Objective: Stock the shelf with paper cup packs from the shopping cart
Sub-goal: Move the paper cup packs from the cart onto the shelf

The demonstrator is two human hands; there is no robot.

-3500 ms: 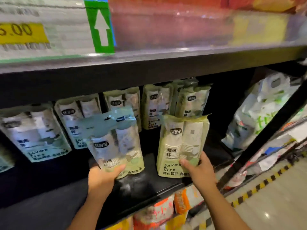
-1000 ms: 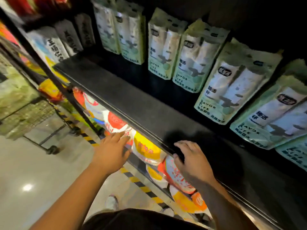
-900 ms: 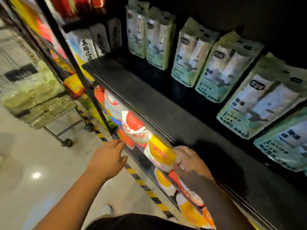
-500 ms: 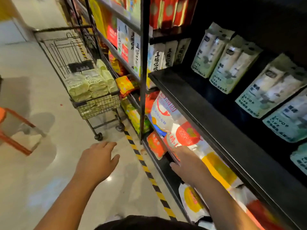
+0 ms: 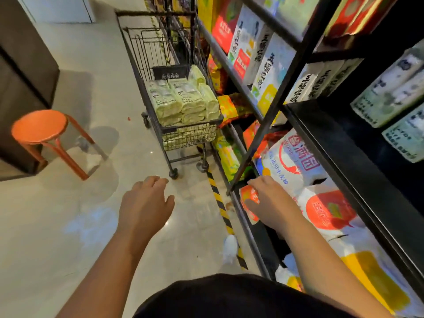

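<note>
Head view: a black wire shopping cart [image 5: 190, 137] stands in the aisle beside the racking, well ahead of the person. Pale green paper cup packs [image 5: 183, 102] lie stacked in its basket, up to the rim. Green-and-white cup packs [image 5: 390, 92] stand on the black metal shelf [image 5: 339, 157] at right. The left hand [image 5: 146, 200] hangs over the pale floor [image 5: 68, 226], fingers loosely apart, holding nothing. The right hand [image 5: 273, 203] sits before an orange-and-white bag [image 5: 252, 215] on the lower tier, fingers relaxed; contact cannot be confirmed. An orange round stool [image 5: 40, 126] stands at left.
</note>
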